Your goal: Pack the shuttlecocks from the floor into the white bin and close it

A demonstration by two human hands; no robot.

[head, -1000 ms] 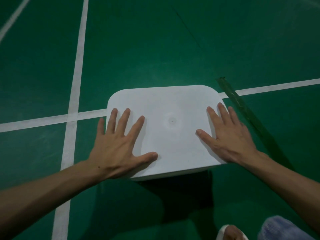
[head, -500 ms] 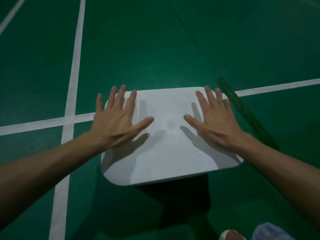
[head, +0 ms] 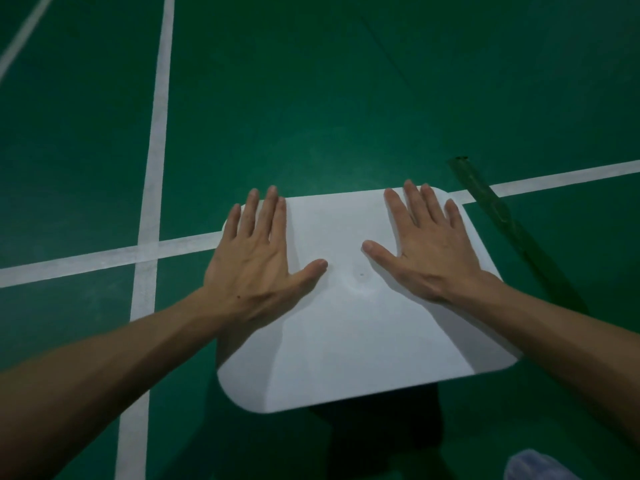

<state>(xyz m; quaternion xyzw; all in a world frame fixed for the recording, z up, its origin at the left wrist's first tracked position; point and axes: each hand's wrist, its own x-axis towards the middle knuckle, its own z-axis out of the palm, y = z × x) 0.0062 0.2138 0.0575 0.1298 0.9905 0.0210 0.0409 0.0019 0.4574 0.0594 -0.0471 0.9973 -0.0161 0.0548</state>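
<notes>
Left hand (head: 254,258): fingers straight, spread flat on lid's far left part, gripping nothing. White bin lid (head: 349,341): lying closed atop bin on green floor (head: 329,98). Right hand (head: 427,252): flat on lid's far right, gripping nothing.

Left hand (head: 252,261) and right hand (head: 429,252) have slid along the lid (head: 346,348) from near edge to far edge
</notes>
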